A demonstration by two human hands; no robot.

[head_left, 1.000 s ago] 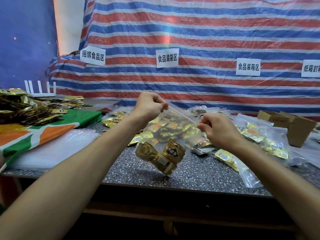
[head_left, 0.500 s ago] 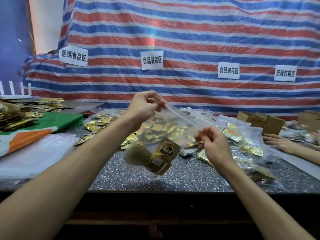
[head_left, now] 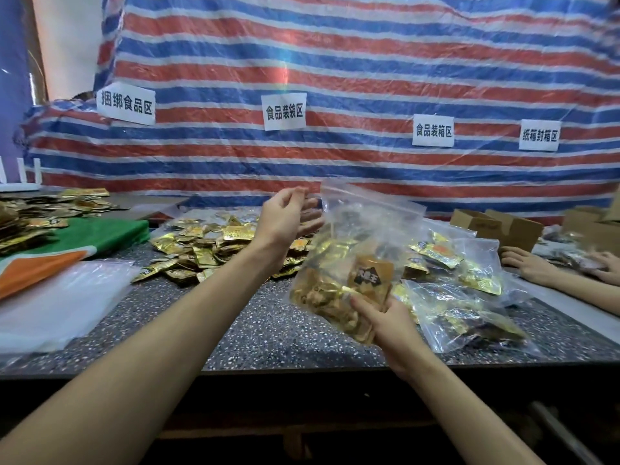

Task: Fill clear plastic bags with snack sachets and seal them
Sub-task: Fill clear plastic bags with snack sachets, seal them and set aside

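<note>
Right hand (head_left: 389, 325) grips the bottom of the clear plastic zip bag (head_left: 355, 229) of gold foil sachets, held up over the speckled grey tabletop (head_left: 268, 330). Left hand (head_left: 285, 219) holds nothing, fingers relaxed, just beside the bag at its 10 o'clock. Loose gold sachet pile (head_left: 201, 246) lies at the bag's 9 o'clock.

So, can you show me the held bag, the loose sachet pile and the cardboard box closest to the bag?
bag (head_left: 352, 260), head view, its filled middle part.
sachet pile (head_left: 201, 246), head view, middle of the heap.
cardboard box (head_left: 516, 233), head view, its front wall.
</note>
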